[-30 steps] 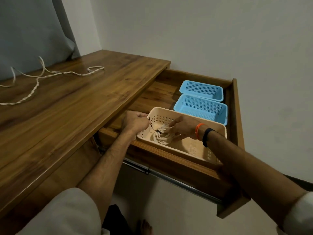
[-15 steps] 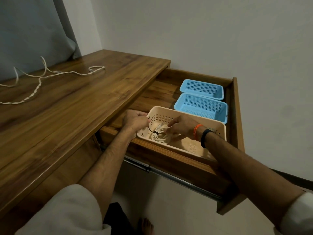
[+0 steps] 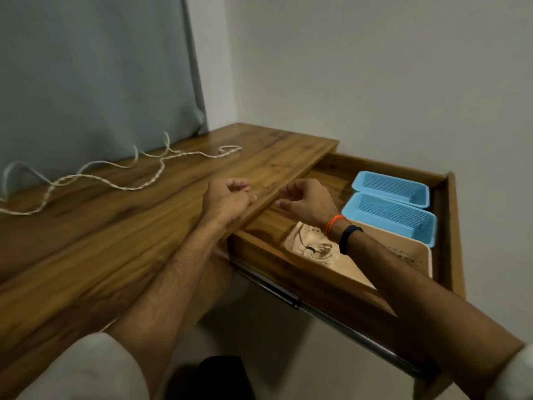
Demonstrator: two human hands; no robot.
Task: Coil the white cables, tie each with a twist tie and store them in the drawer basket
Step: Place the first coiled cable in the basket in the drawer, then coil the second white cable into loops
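Note:
A coiled white cable (image 3: 320,252) bound with a dark twist tie (image 3: 312,249) lies in the left end of the beige basket (image 3: 415,247) in the open drawer (image 3: 456,226); my right forearm hides part of it. A loose twisted white cable (image 3: 115,184) snakes across the back left of the wooden table (image 3: 144,232). My left hand (image 3: 227,201) hovers over the table's front edge, fingers curled into a fist with nothing seen in it. My right hand (image 3: 306,204) hangs above the drawer, beyond the basket, with its fingers loosely bent and empty.
Two blue mesh baskets (image 3: 392,188) (image 3: 403,223) sit behind the beige one in the drawer. A grey curtain (image 3: 95,82) hangs behind the table on the left, and a white wall stands behind and to the right. The drawer sticks out over the floor.
Both hands have let go of the tied coil and risen out of the basket toward the table edge. The coil stays in the basket. The camera has tilted up.

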